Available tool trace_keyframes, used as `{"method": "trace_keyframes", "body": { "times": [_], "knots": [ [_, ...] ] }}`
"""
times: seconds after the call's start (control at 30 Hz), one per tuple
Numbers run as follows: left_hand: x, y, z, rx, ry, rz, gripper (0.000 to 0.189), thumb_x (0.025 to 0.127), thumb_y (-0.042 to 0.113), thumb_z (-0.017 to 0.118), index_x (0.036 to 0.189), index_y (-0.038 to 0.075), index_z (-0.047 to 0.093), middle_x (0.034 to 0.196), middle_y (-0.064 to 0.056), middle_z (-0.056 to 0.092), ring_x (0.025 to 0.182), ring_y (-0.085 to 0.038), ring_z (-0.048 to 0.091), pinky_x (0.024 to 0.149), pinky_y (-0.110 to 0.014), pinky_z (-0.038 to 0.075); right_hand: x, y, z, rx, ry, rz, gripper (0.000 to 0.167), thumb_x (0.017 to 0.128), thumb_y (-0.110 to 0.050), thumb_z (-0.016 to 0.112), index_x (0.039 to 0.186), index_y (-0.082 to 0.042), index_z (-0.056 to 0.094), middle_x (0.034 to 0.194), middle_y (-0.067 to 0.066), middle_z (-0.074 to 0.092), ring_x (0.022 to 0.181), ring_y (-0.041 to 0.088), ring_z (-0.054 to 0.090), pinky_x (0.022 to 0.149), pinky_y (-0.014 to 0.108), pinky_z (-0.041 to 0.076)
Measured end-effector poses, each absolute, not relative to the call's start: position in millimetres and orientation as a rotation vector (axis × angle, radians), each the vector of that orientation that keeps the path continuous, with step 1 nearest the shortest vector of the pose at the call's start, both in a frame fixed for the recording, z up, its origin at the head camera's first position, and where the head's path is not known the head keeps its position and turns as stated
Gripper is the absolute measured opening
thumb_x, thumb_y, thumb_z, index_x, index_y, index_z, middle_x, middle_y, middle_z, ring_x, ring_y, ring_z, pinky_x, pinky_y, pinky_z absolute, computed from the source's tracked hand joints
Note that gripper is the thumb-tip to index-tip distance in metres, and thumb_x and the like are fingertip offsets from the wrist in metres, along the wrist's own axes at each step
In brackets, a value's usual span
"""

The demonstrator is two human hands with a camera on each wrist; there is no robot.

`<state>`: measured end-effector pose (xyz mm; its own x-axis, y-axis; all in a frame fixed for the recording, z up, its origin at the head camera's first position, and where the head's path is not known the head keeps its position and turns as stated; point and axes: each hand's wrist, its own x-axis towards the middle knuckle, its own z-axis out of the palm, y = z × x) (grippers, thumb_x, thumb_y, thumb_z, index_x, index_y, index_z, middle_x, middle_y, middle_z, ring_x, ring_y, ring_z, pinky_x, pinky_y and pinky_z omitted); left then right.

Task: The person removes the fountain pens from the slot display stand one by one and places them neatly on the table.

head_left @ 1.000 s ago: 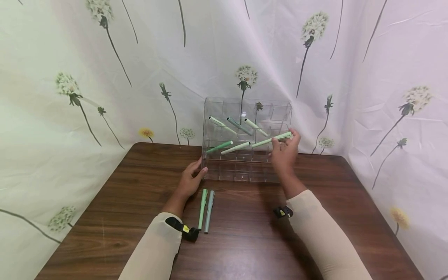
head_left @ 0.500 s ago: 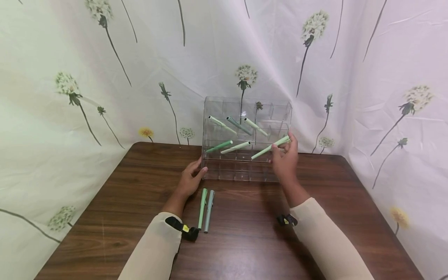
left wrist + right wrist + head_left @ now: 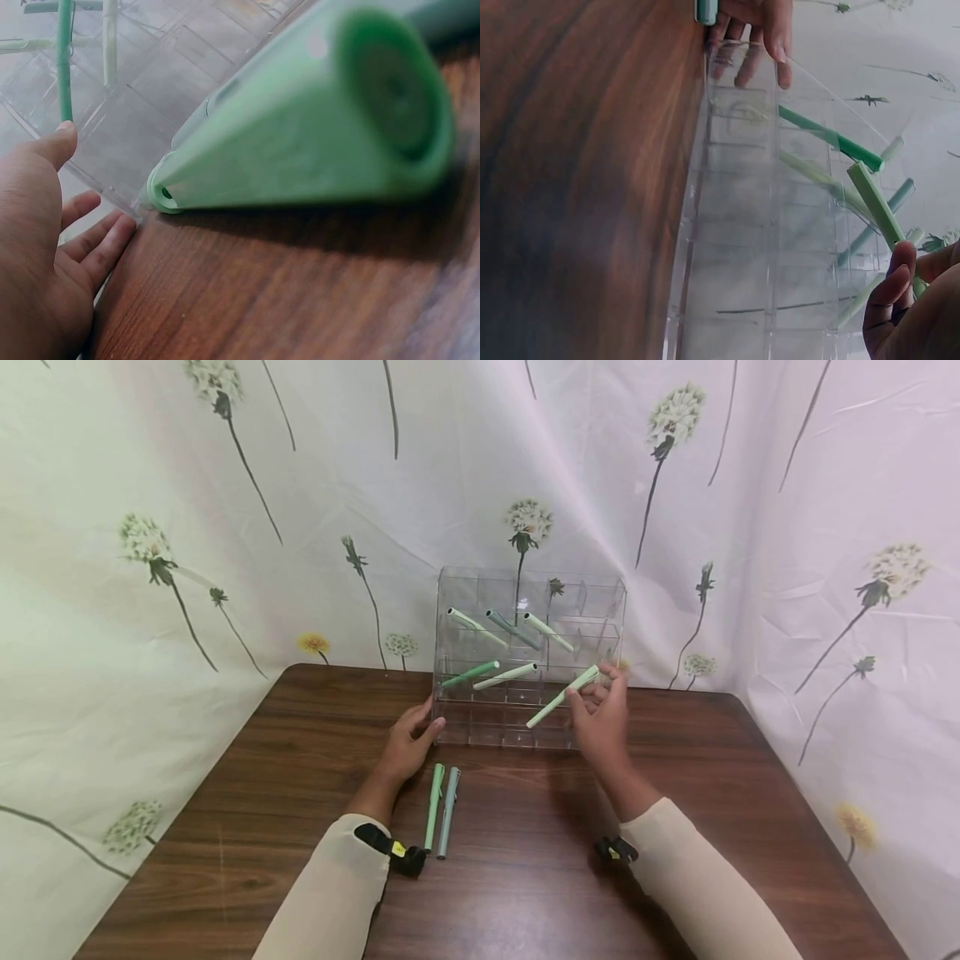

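A clear plastic compartment organizer (image 3: 487, 727) stands upright at the back of the table. My left hand (image 3: 408, 743) rests against its left side, fingers fairly straight in the left wrist view. My right hand (image 3: 602, 714) pinches a light green pen (image 3: 551, 707) near its clip end, tilted before the lower right compartments, its other end pointing down and left. Within the organizer, a pale green pen (image 3: 476, 628), a grey-green pen (image 3: 512, 629) and another pale pen (image 3: 549, 632) lean in an upper row. Below them are a dark green pen (image 3: 470, 674) and a whitish-green pen (image 3: 506, 677).
On the brown wooden table (image 3: 517, 893), a green pen (image 3: 433, 810) and a grey-blue pen (image 3: 448, 814) lie side by side before the organizer. The green one looms close in the left wrist view. A dandelion-patterned curtain (image 3: 300, 485) hangs behind the table.
My right hand has drawn the light green pen down and to the left, away from the right compartments, and the pen has tilted more steeply. My left hand and the other pens have stayed put.
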<state>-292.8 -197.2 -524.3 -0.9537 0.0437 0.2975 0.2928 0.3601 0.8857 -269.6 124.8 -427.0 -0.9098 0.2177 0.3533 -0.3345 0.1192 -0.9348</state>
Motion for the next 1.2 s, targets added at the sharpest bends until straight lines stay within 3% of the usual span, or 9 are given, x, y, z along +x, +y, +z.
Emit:
{"method": "trace_keyframes", "body": {
  "times": [0.23,0.47,0.7,0.93,1.2],
  "knots": [
    [-293.9,-197.7,-523.9,-0.292,-2.413,-1.634,0.061,0.112,0.022,0.067,0.168,0.015,0.044,0.161,-0.025,0.054,0.130,-0.043,0.067,0.110,-0.048,0.054,-260.3,115.3,-434.2,0.170,-2.084,1.895,0.058,0.103,0.001,0.072,0.154,-0.008,0.047,0.094,0.010,0.069,0.057,0.007,0.063,0.055,0.027,0.057],
    [-294.8,-199.1,-524.6,-0.294,-2.419,-1.638,0.061,0.112,0.022,0.067,0.168,0.015,0.044,0.162,-0.024,0.053,0.130,-0.043,0.067,0.111,-0.052,0.053,-253.6,103.3,-438.8,0.191,-2.167,1.929,0.063,0.098,0.003,0.077,0.155,-0.007,0.050,0.090,0.011,0.075,0.054,0.016,0.063,0.052,0.041,0.060],
    [-293.9,-198.6,-523.9,-0.295,-2.426,-1.634,0.061,0.112,0.023,0.066,0.168,0.015,0.043,0.162,-0.024,0.053,0.132,-0.043,0.067,0.111,-0.052,0.054,-250.3,96.3,-446.4,0.209,-2.273,1.931,0.064,0.098,0.003,0.078,0.154,-0.005,0.048,0.099,0.027,0.078,0.057,0.013,0.064,0.054,0.034,0.058],
    [-294.3,-197.6,-524.8,-0.313,-2.399,-1.633,0.061,0.111,0.020,0.067,0.167,0.012,0.045,0.160,-0.026,0.055,0.125,-0.043,0.070,0.105,-0.045,0.055,-245.9,90.2,-453.3,0.260,-2.355,1.982,0.063,0.097,0.002,0.080,0.152,-0.004,0.050,0.096,0.021,0.079,0.067,0.023,0.069,0.058,0.034,0.058],
    [-295.4,-198.2,-527.0,-0.325,-2.395,-1.653,0.061,0.112,0.022,0.066,0.168,0.013,0.043,0.162,-0.026,0.052,0.129,-0.044,0.068,0.110,-0.054,0.054,-242.2,82.4,-462.5,0.317,-2.435,2.113,0.057,0.096,0.005,0.079,0.146,-0.003,0.052,0.087,0.007,0.075,0.063,0.019,0.064,0.060,0.032,0.055]
  ]
}}
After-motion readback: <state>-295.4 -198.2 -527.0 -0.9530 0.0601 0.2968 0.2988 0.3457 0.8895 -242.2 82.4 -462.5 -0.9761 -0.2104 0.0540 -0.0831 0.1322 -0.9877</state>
